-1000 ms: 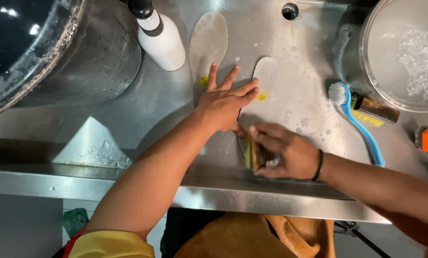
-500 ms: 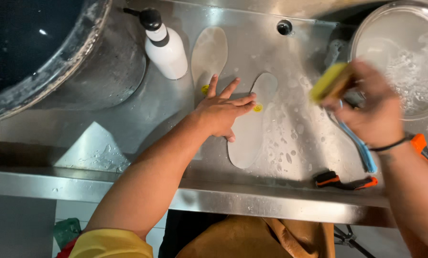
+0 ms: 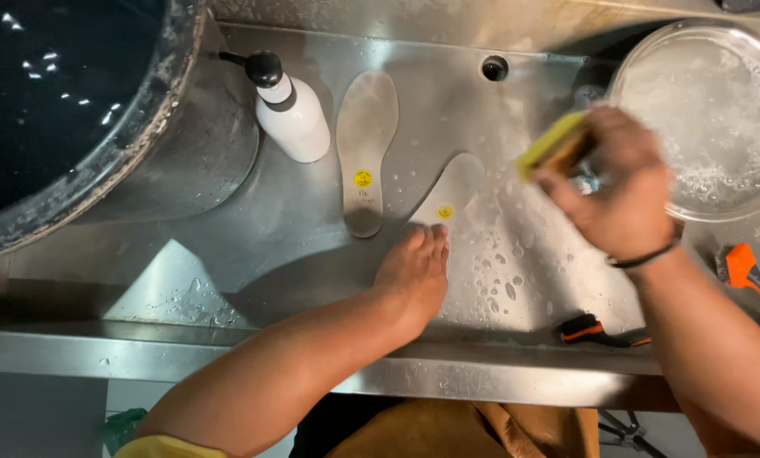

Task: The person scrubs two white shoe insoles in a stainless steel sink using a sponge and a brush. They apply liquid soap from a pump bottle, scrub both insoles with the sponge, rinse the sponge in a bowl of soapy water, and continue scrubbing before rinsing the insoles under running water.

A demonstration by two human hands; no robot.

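Head view: the left hand (image 3: 415,273) lies flat, grasping nothing, on the soapy insole (image 3: 452,199). At two o'clock the right hand (image 3: 619,191) clenches a yellow sponge (image 3: 551,142). Glass bowl (image 3: 711,119) beyond; second insole (image 3: 365,148) and pump bottle (image 3: 288,110) at eleven.

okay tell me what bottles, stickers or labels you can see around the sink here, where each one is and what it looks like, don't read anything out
Pump bottle: upper left on the steel counter, beside the big pot; white body, black pump head.
Round sticker: on the far insole lying flat beside the bottle; small, yellow.
Second round sticker: on the near insole, just beyond the left hand; small, yellow.
No screens or signs show.
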